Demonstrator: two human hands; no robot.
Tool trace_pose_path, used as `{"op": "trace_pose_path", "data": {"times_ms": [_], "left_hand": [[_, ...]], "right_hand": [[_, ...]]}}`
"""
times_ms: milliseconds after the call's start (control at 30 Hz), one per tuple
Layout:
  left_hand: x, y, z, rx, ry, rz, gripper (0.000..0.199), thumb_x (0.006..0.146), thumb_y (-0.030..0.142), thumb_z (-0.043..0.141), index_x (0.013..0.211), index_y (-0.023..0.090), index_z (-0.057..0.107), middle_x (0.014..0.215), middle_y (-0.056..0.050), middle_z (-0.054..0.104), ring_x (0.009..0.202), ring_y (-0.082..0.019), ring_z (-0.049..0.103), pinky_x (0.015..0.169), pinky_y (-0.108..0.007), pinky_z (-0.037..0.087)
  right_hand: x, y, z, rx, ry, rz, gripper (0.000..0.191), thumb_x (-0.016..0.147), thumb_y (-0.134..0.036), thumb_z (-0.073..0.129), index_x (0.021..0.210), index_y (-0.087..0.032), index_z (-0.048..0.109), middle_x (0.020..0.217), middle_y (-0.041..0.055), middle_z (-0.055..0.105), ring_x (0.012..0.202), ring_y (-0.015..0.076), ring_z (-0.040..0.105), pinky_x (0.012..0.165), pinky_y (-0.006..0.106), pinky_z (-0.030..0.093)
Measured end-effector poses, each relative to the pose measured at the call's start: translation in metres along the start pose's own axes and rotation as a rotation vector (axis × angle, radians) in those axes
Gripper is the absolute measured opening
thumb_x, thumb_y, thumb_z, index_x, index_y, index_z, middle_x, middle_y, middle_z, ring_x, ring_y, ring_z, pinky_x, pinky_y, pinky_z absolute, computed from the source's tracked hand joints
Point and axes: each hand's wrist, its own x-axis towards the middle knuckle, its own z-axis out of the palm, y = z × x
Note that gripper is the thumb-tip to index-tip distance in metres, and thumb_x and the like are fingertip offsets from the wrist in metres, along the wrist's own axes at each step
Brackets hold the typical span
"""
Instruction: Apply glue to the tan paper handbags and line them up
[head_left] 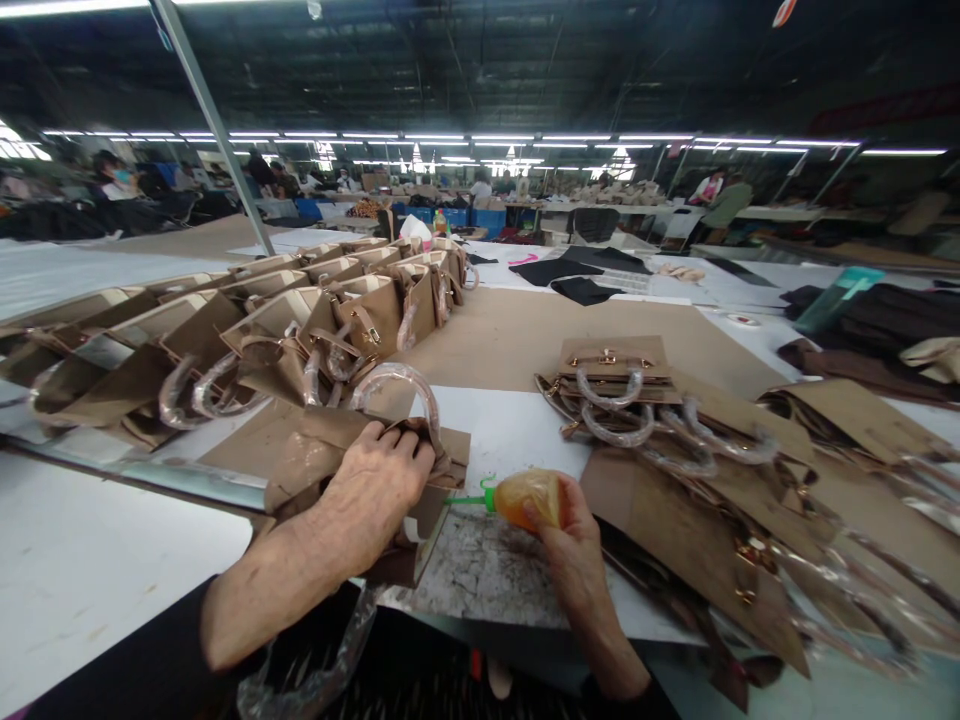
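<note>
My left hand (382, 470) is closed on a brown handbag (311, 445) at the table's front edge, its fingers curled over the folded upper part. One plastic-wrapped handle arches up behind the fingers, and another hangs below the edge. In my right hand (574, 530) is a squeeze bottle (521, 498) of amber liquid with a green cap. The fingers wrap round its body. Its thin green nozzle points left, with the tip at the edge of the handbag; whether it touches cannot be made out.
Rows of standing brown handbags (352, 305) fill the left side. Flat bags with wrapped handles (697, 490) are piled at the right. Farther back lie black pieces (585, 270) and a teal bottle (840, 298). A metal post (214, 120) rises at the left; people work beyond.
</note>
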Motion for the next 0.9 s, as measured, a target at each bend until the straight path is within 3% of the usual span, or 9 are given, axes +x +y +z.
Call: {"op": "trace_pose_path", "data": {"times_ms": [267, 433, 600, 900], "left_hand": [[0.002, 0.0, -0.001, 0.005, -0.005, -0.01, 0.012, 0.077, 0.013, 0.055, 0.088, 0.013, 0.062, 0.09, -0.011, 0.065, 0.085, -0.028, 0.061, 0.079, -0.042, 0.044], [0.002, 0.0, -0.004, 0.009, -0.031, -0.015, 0.013, 0.078, 0.012, 0.054, 0.089, 0.013, 0.062, 0.091, -0.011, 0.066, 0.087, -0.027, 0.061, 0.08, -0.041, 0.043], [0.002, -0.002, 0.0, 0.024, -0.015, 0.018, 0.014, 0.075, 0.014, 0.059, 0.089, 0.013, 0.06, 0.091, -0.012, 0.064, 0.086, -0.028, 0.06, 0.08, -0.042, 0.042], [0.001, -0.002, 0.001, 0.025, -0.022, 0.022, 0.013, 0.077, 0.014, 0.056, 0.09, 0.013, 0.059, 0.09, -0.012, 0.064, 0.085, -0.027, 0.06, 0.079, -0.042, 0.042]], "right_hand": [[0.017, 0.003, 0.015, -0.046, 0.047, -0.065, 0.047, 0.065, -0.039, 0.078, 0.102, -0.022, 0.056, 0.087, 0.0002, 0.063, 0.079, 0.022, 0.058, 0.077, 0.036, 0.046], [0.015, 0.004, 0.013, -0.038, 0.085, -0.06, 0.049, 0.064, -0.041, 0.078, 0.104, -0.022, 0.055, 0.09, 0.0004, 0.063, 0.083, 0.0226, 0.058, 0.08, 0.036, 0.046], [0.003, 0.002, 0.004, 0.007, 0.019, 0.026, 0.044, 0.068, -0.04, 0.078, 0.102, -0.022, 0.057, 0.091, 0.0014, 0.065, 0.082, 0.0227, 0.059, 0.069, 0.032, 0.051], [-0.03, -0.008, -0.001, 0.186, -0.095, 0.204, 0.039, 0.068, -0.037, 0.08, 0.099, -0.022, 0.061, 0.093, 0.0026, 0.065, 0.08, 0.0226, 0.06, 0.064, 0.033, 0.054]]}}
